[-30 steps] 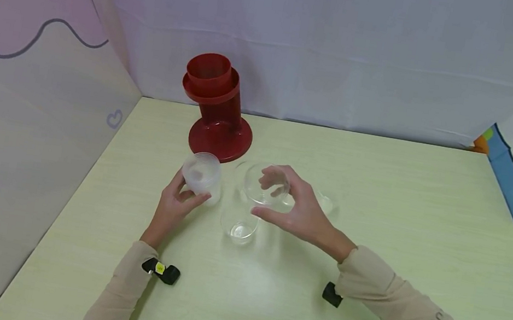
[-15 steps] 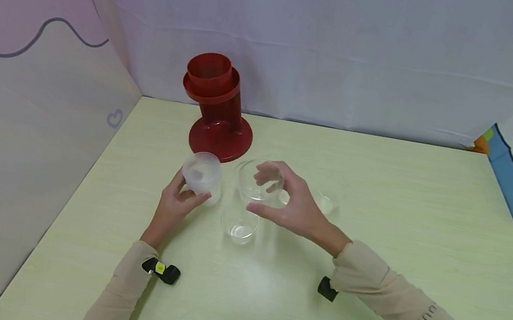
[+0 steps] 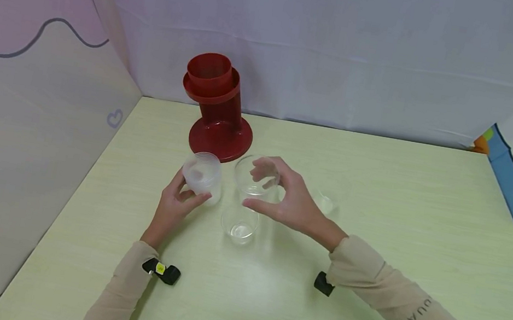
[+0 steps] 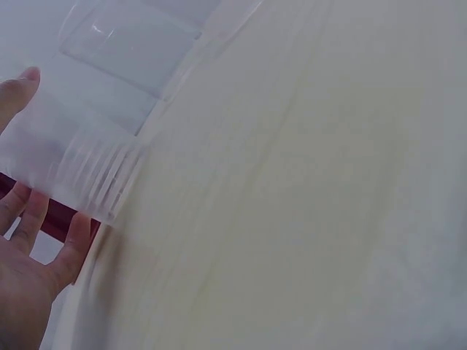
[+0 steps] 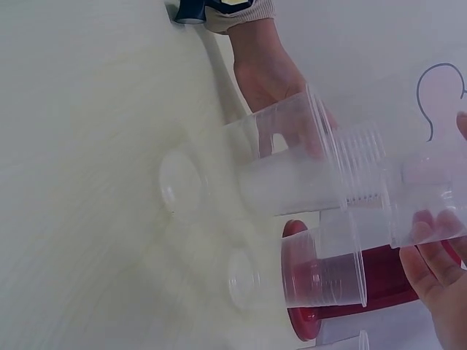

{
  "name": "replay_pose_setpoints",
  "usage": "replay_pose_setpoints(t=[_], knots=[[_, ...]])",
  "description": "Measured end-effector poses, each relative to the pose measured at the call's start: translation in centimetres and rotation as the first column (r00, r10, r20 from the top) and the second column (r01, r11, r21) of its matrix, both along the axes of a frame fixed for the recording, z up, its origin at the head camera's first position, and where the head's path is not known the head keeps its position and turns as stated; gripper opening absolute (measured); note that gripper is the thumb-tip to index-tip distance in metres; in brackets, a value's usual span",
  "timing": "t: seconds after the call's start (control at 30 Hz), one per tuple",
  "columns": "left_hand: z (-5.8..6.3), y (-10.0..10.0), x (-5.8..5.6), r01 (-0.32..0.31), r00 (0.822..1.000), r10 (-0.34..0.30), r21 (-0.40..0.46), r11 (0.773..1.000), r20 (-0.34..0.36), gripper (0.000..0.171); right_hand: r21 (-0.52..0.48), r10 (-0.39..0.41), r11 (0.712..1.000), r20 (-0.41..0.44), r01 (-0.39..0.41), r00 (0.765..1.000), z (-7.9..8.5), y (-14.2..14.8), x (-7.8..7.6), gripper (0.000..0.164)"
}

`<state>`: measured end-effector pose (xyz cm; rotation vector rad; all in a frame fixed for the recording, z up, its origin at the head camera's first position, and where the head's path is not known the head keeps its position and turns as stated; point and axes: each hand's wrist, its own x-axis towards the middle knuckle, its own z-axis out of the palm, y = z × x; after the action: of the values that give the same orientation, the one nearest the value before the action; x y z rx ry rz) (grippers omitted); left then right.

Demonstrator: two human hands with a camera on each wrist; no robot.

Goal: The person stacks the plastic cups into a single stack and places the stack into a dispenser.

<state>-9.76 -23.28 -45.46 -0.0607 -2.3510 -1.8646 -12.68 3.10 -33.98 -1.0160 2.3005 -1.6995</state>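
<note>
My left hand (image 3: 175, 204) grips a stack of clear plastic cups (image 3: 201, 175) standing upright at the middle left of the table. In the left wrist view, thumb and fingers (image 4: 71, 251) lie on opposite sides of the nested cups, whose several rims (image 4: 109, 171) show. To the right, my right hand (image 3: 294, 199) holds a single clear plastic cup (image 3: 256, 177) raised above the table, thumb on the near side and fingers behind. Below it stands another clear cup (image 3: 238, 227). Farther right, partly behind my right hand, is one more clear cup (image 3: 325, 202).
A red stand (image 3: 220, 135) with a wide round base and a cup-shaped top rises behind the left hand, near the table's back edge. Printed cloth (image 3: 332, 50) walls in the table (image 3: 404, 204). A small black camera (image 3: 167, 273) sits on the left wrist.
My right hand has moved a little left and toward the back with its cup, which now hangs closer to the stack. The left hand and stack stay in place.
</note>
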Motion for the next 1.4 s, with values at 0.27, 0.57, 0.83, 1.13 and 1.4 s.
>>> replay_pose_setpoints(t=[0.27,0.57,0.83,1.13,1.4], knots=[[0.1,0.1,0.1,-0.014,1.000,0.014,-0.011,1.000,0.012,0.076,0.041,-0.012,0.999,0.021,0.011,1.000,0.2,-0.4,-0.2,0.054],[0.3,0.1,0.2,-0.024,0.999,0.025,-0.031,0.999,0.028,0.076,0.060,-0.012,0.998,0.026,0.010,1.000,-0.3,-0.7,-0.7,0.055],[0.5,0.2,0.1,-0.028,0.999,0.030,-0.035,0.999,0.042,0.077,0.048,-0.014,0.999,0.012,0.013,1.000,-3.3,-1.1,-2.6,0.061],[0.9,0.2,0.2,-0.033,0.998,0.035,-0.036,0.999,0.059,0.077,0.036,0.002,0.999,-0.011,-0.001,1.000,-3.2,-1.5,-2.8,0.058],[0.9,0.2,0.3,-0.037,0.997,0.038,-0.028,0.999,0.063,0.077,0.037,0.022,0.999,0.021,-0.023,1.000,0.3,-2.0,-1.4,0.054]])
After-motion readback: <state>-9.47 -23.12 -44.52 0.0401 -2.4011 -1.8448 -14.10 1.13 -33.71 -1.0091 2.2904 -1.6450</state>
